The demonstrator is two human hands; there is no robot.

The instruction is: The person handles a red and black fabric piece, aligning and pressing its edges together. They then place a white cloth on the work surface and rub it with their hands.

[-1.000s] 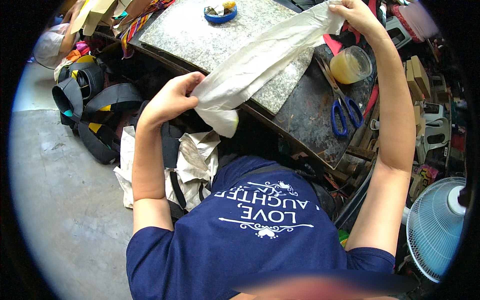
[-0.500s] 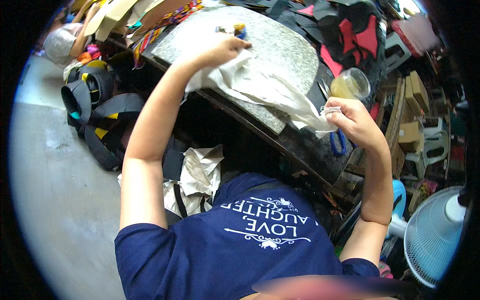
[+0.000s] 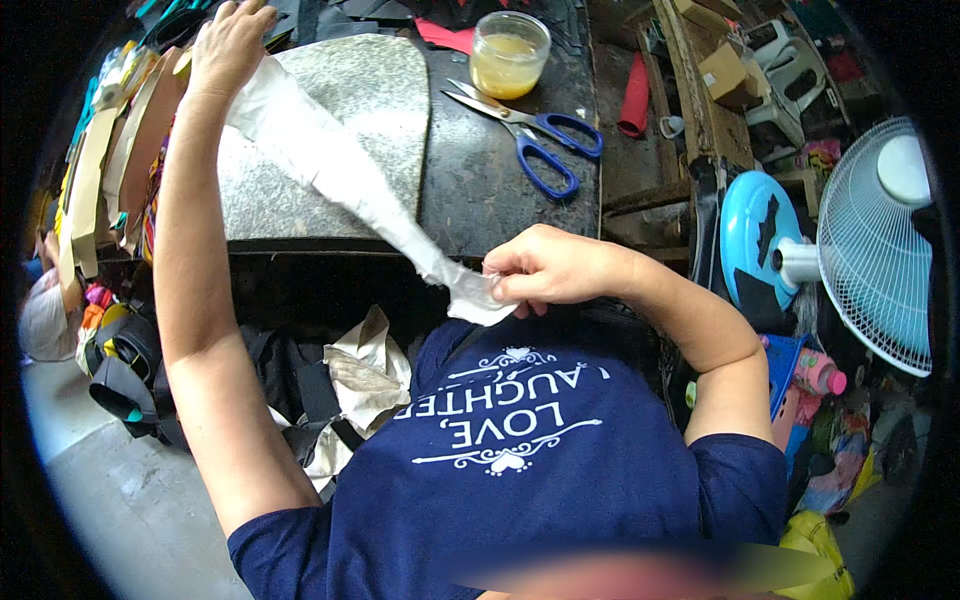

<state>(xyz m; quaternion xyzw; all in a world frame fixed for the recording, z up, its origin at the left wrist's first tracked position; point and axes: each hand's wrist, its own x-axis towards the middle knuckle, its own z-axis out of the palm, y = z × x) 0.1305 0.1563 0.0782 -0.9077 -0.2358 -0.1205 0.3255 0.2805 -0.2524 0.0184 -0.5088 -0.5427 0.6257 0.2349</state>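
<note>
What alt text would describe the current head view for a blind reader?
A long white cloth strip runs diagonally from a person's left hand, far out at upper left, to their right hand, which pinches its near end. A dark worktable holds blue-handled scissors and a clear jar; a fan stands at right.

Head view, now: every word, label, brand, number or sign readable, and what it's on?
Navy shirt: large white lettering, upside down in view, legible; wording not copied here.
Yellow bag, lower right: dark marks, too small to read.
White cloth: no print visible.
Jar: no label visible.
</note>
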